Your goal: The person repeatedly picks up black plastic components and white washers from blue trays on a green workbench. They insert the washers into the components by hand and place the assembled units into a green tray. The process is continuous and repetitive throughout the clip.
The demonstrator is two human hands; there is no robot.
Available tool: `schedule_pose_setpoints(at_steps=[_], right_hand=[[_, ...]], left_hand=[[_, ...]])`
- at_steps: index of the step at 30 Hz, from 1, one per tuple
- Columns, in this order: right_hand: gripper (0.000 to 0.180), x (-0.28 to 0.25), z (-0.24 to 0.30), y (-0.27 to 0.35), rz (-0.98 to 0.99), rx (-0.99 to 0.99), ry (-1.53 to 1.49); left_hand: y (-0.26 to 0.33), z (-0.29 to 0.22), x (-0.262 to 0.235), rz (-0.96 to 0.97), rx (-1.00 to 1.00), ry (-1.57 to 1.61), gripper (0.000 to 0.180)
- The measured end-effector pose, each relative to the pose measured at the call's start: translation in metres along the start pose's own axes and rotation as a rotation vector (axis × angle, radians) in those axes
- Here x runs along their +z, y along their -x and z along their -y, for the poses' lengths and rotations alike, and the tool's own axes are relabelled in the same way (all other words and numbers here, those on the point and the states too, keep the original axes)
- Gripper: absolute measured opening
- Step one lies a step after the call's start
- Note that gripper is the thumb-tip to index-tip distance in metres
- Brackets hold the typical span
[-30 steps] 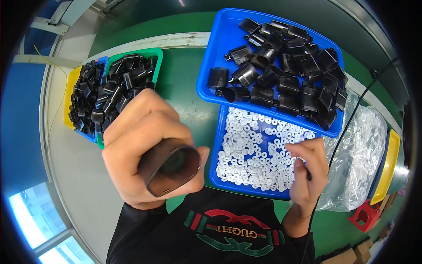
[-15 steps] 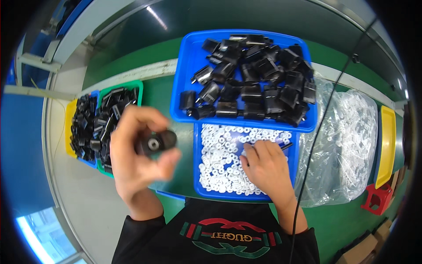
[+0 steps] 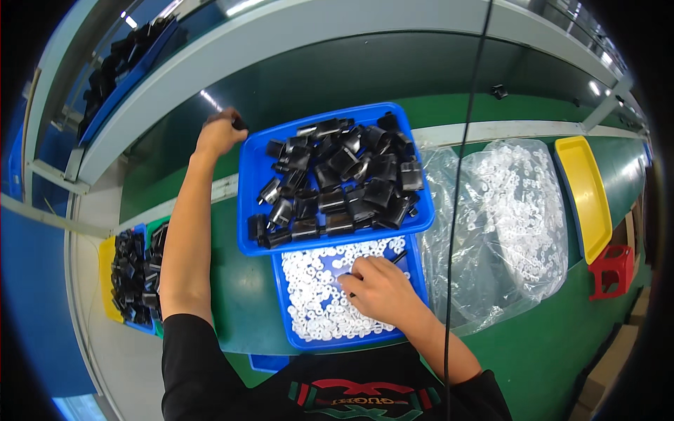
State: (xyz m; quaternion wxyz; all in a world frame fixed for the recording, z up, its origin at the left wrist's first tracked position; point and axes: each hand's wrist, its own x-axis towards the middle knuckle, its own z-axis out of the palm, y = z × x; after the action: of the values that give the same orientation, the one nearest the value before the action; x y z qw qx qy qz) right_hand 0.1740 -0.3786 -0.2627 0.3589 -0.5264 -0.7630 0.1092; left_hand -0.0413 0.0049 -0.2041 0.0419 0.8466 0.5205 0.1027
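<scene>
White plastic rings [image 3: 319, 302] fill the blue tray [image 3: 281, 295] under the right hand [image 3: 379, 288], fingers [image 3: 351, 277] curled, grasp hidden. Left hand [image 3: 217, 133] clenches a dark part [image 3: 239, 123] beyond the black-parts tray [image 3: 249, 182]. Clear bag [image 3: 505, 217] lies right.

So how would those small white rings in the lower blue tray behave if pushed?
The white rings look tiny, loose and heaped, so probably light, sliding and scattering easily. The right hand rests among them; being round, strays might roll.

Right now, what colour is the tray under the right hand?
Blue tray, filled with small white rings; the right hand rests on them. Head view shows it.
</scene>
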Motion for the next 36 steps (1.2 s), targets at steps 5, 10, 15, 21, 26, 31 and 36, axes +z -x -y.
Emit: schedule_pose_setpoints(at_steps=[5,10,15,21,26,31,36], right_hand=[[0.021,0.003,-0.004,0.005,-0.02,-0.004,-0.037],[0.019,-0.001,-0.002,0.005,0.006,-0.008,-0.021],[0.019,0.001,-0.002,0.002,0.027,-0.016,-0.03],[0.021,0.003,-0.003,0.002,0.044,-0.02,-0.051],[0.025,0.0,-0.003,-0.001,0.059,-0.023,-0.016],[0.028,0.001,-0.008,0.002,0.042,-0.015,-0.008],[0.03,0.001,-0.003,-0.003,0.028,0.05,-0.086]], left_hand=[[-0.017,0.009,0.008,0.124,0.06,-0.134,0.053],[-0.027,0.006,0.012,0.181,0.085,-0.058,0.051],[-0.03,0.024,0.033,0.226,0.155,0.045,0.051],[-0.022,0.019,0.03,0.215,0.191,0.119,0.048],[0.0,-0.029,-0.009,-0.02,0.269,0.044,0.033],[0.042,-0.08,-0.018,0.18,0.672,-0.067,0.034],[0.059,-0.076,-0.01,0.115,0.666,-0.105,0.044]])
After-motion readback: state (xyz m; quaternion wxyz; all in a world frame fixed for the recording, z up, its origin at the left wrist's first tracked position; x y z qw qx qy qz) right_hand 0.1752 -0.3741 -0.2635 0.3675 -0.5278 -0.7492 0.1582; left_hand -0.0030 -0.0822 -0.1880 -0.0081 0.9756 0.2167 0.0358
